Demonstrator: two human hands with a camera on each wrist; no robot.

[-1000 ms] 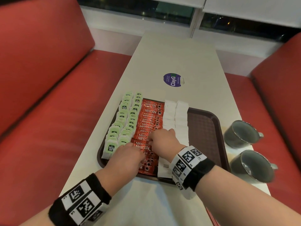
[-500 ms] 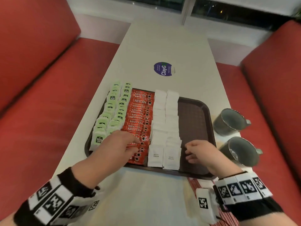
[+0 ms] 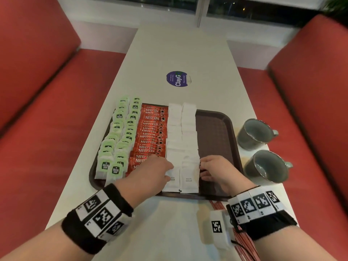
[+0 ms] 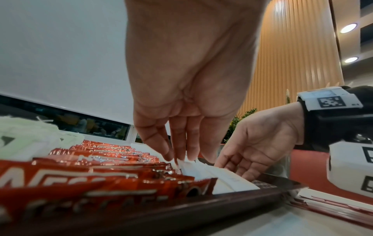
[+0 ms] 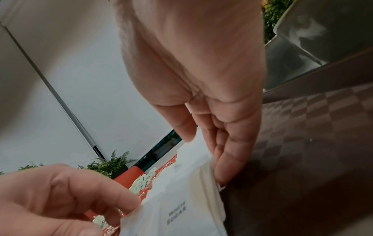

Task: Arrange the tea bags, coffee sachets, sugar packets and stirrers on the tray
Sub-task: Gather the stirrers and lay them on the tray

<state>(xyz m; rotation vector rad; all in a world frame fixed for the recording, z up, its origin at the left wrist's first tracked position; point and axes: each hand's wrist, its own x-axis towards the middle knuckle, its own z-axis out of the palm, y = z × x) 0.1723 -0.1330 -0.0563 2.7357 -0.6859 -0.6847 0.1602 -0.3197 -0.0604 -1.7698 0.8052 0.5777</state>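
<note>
Red seats sit on both sides of my white table (image 3: 180, 53). My left hand (image 3: 150, 176) and right hand (image 3: 216, 172) press straight fingers on both sides of the sugar packets (image 3: 181, 140), holding nothing. That row runs from 6 to 12 o'clock on the tray (image 3: 216, 129), beside coffee sachets (image 3: 150, 136) and tea bags (image 3: 118, 138). Stirrers (image 3: 243, 245) lie at 5 o'clock, nearer my right hand

Café or canteen booth: 2 red upholstered benches (image 3: 43, 140) flanking white table (image 3: 178, 53), round branded sticker (image 3: 177, 79), serving tray (image 3: 216, 132).
</note>
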